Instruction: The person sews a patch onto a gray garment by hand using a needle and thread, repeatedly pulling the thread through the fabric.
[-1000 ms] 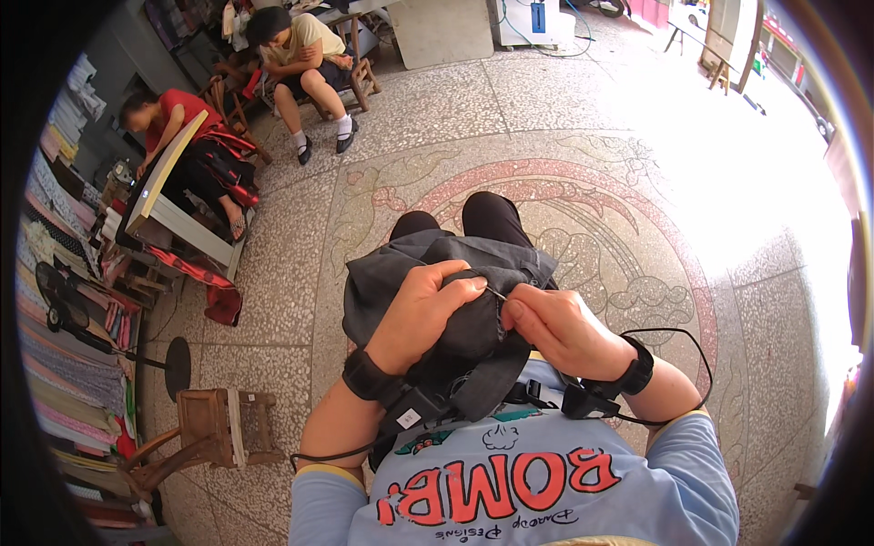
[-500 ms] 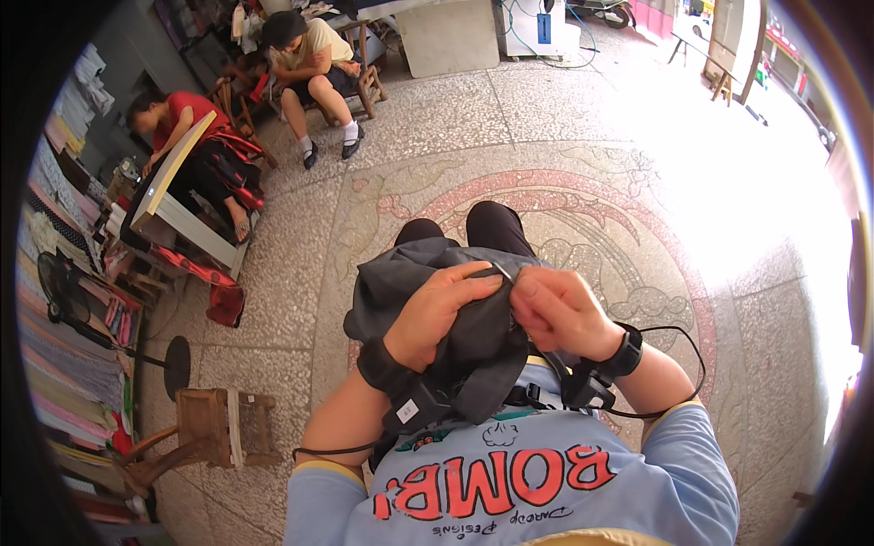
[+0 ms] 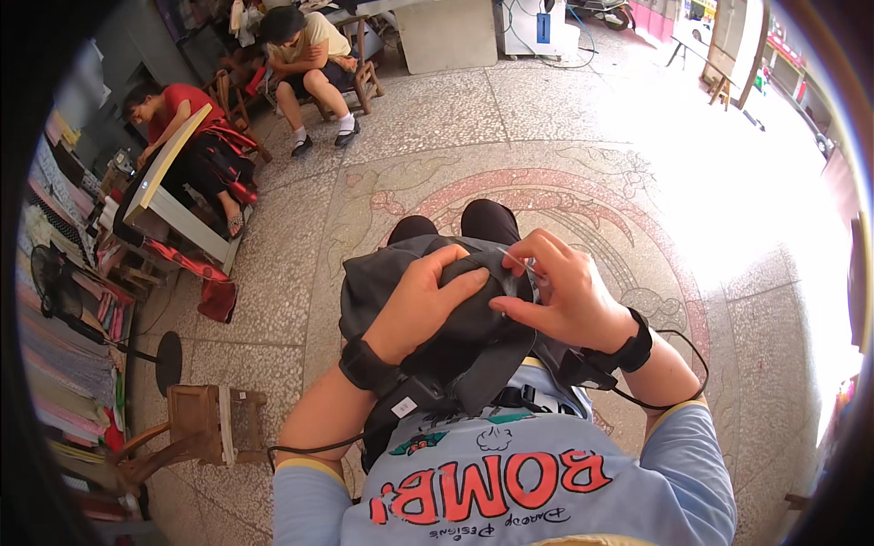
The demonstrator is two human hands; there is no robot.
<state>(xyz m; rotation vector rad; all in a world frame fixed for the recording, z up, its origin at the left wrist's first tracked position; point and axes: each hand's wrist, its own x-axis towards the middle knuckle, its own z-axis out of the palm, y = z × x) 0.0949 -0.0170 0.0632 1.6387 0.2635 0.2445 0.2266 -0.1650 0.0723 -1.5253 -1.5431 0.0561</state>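
Note:
A dark grey cloth garment lies bunched over my lap. My left hand is closed on its upper part, with the cloth between thumb and forefinger. Just to the right, my right hand is raised over the cloth, its thumb spread away from the forefinger. A thin, silvery tool shows at its curled fingers; its exact kind is too small to make out. Both wrists wear black bands with cables.
At the left, a person in red leans over a sewing table; another in pale yellow sits on a wooden chair. A black fan, a wooden stool and stacked fabrics line the left side.
My right hand has opened its thumb away from its fingers and lifted slightly off the cloth. The silvery tool has shifted to the right with it. My left hand stays on the garment.

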